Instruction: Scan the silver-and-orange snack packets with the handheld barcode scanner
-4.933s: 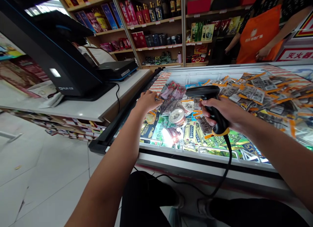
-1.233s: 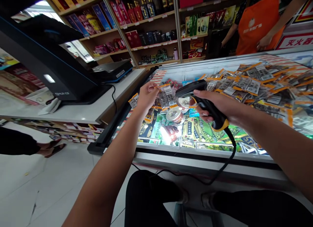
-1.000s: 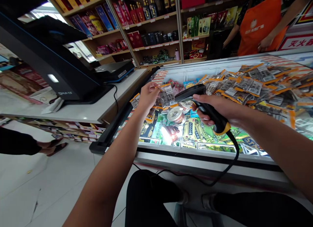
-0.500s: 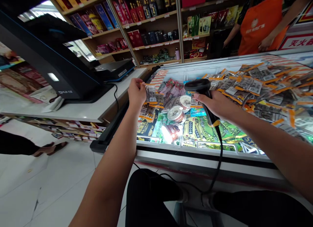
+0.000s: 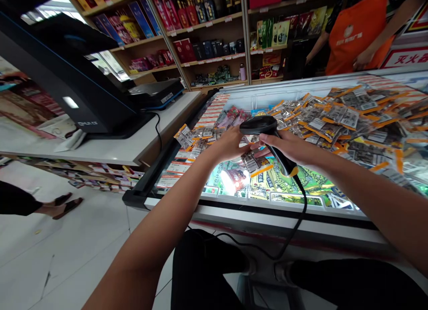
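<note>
In my right hand [image 5: 290,145] is a black handheld barcode scanner [image 5: 259,124], its head pointing left and its cable hanging from the grip. Beneath the scanner a small clear snack packet [image 5: 256,164] with an orange edge lies between both hands. My left hand [image 5: 230,144] has its fingertips closed at the packet's upper edge, touching or very near my right fingers. To the left, similar packets [image 5: 200,145] form a small group on the freezer, one at its left edge. A larger heap of such packets [image 5: 347,116] spreads to the right.
Under the packets, the lit chest freezer [image 5: 267,206] holds a round tub [image 5: 236,180] and green bags [image 5: 314,178]. A counter [image 5: 123,152] with a black checkout machine [image 5: 90,100] stands left. Across the freezer is a person in an orange apron [image 5: 356,34]. The scanner cable [image 5: 297,225] loops near my legs.
My left hand has moved right, from the small group of packets to the packet under the scanner. A packet now lies at the freezer's left edge. The scanner has shifted slightly left.
</note>
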Available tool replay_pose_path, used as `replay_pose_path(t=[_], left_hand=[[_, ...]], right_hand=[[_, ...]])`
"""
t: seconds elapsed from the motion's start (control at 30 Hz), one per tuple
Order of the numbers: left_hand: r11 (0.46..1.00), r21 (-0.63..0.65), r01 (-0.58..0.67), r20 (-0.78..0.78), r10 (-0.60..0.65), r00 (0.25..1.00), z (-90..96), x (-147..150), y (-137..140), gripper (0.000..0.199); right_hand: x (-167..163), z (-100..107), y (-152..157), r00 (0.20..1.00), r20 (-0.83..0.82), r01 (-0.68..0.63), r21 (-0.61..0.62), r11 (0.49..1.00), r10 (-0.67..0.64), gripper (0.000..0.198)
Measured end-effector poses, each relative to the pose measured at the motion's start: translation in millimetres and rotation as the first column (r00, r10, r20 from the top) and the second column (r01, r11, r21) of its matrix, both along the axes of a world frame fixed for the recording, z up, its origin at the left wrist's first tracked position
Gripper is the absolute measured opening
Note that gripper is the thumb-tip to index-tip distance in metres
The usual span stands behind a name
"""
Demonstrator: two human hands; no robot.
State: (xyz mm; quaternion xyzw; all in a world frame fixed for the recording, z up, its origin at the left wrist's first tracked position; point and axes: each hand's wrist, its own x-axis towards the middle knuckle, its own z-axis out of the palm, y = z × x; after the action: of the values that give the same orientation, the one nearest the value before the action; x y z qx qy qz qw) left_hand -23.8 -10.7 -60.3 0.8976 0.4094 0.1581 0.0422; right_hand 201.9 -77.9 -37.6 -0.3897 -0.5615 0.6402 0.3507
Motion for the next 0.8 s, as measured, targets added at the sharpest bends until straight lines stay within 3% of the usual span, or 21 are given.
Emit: replay_pose_path(t=[0.1, 0.2, 0.33, 0.43, 0.57, 0.67, 0.8], left_hand=[[1.000, -0.021, 0.017, -0.043, -0.018, 0.999, 2.9, -6.3, -4.1, 0.038], [0.999, -0.037, -0.010, -0.082, 0.006, 0.997, 12.5, -12.7, -10.7, 0.042], [0.996, -0.089, -0.004, -0.135, -0.008, 0.991, 17.7, -12.2, -16.9, 0.053], [0.992, -0.124, 0.007, -0.121, -0.022, 0.992, 15.9, -10.8, -17.3, 0.055], [0.985, -0.172, -0.006, 0.044, 0.014, 0.999, 16.6, -14.2, -15.1, 0.053], [0.992, -0.118, -0.039, 0.165, 0.058, 0.985, 19.9, -18.8, -13.6, 0.046], [0.993, -0.075, -0.090, 0.197, 0.103, 0.975, 23.7, -21.5, -14.1, 0.048]], right_hand=[[0.1, -12.4, 9.1, 0.994, 0.054, 0.087, 0.068, 0.994, -0.091, 0.048], [2.7, -24.5, 20.5, 0.974, 0.149, 0.164, 0.046, 0.985, -0.169, 0.059], [3.7, -26.9, 25.0, 0.974, 0.140, 0.177, 0.031, 0.984, -0.179, 0.059], [3.8, -22.0, 21.5, 0.986, 0.074, 0.151, 0.001, 0.988, -0.151, 0.050], [7.5, -8.4, 12.0, 0.998, 0.042, 0.059, -0.079, 0.995, -0.055, 0.045], [10.1, 5.1, 2.8, 1.000, 0.025, 0.019, -0.094, 0.995, -0.016, 0.044], [9.1, 16.3, -7.3, 0.999, 0.011, -0.031, -0.088, 0.996, 0.033, 0.043]])
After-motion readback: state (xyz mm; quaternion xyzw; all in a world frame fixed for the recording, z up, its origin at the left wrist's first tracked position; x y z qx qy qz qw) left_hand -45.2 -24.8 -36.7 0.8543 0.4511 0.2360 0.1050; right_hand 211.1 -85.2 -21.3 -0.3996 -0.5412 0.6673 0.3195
